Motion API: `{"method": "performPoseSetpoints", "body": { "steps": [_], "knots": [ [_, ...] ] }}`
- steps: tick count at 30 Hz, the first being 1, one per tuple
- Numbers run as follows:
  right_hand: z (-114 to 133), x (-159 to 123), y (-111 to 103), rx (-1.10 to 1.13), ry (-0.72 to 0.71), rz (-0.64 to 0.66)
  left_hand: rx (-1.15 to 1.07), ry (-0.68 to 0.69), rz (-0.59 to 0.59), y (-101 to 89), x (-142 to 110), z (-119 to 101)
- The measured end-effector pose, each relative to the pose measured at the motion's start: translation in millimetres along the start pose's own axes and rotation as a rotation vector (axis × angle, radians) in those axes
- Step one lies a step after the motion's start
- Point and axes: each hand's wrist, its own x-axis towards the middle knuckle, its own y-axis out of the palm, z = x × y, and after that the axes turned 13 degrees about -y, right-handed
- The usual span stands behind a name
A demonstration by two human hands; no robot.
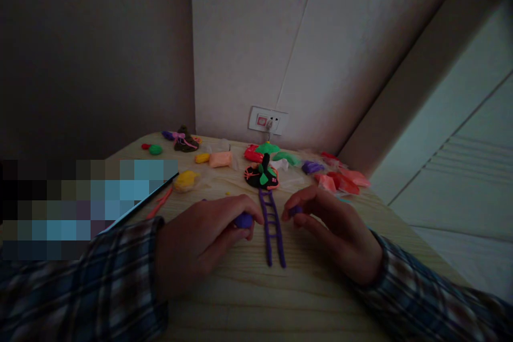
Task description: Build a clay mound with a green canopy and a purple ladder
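Note:
A thin purple clay ladder lies on the wooden table, its two rails joined by several rungs in the upper part. Its far end meets a black clay piece decorated in green and orange. To the left of the ladder, my left hand is closed around a lump of purple clay. On the other side, my right hand pinches a small bit of purple clay between thumb and fingers. Both hands stay just off the rails.
Packets of orange clay, yellow clay, purple clay and red clay lie behind my hands. A brown clay figure sits far left. A blurred-out screen stands left; a wall socket is behind the table.

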Motion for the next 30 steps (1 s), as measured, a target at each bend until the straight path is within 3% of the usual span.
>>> {"method": "performPoseSetpoints", "body": {
  "steps": [5, 13, 18, 23, 30],
  "knots": [
    [4, -1, -2, 0.027, 0.012, 0.046, -0.006, -0.017, -0.014, 0.1, 0, 0],
    [9, 1, 3, -0.13, -0.035, 0.087, 0.029, -0.037, -0.019, -1.7, 0, -3],
    [9, 1, 3, -0.164, -0.12, 0.176, 0.054, 0.073, -0.011, -0.7, 0, 0],
    [13, -1, 2, -0.087, -0.156, 0.304, 0.198, 0.134, 0.054, 0.5, -3, 3],
    [15, -1, 2, -0.131, -0.185, 0.342, 0.321, 0.108, 0.074, 2.6, -5, 1]
  ]
}}
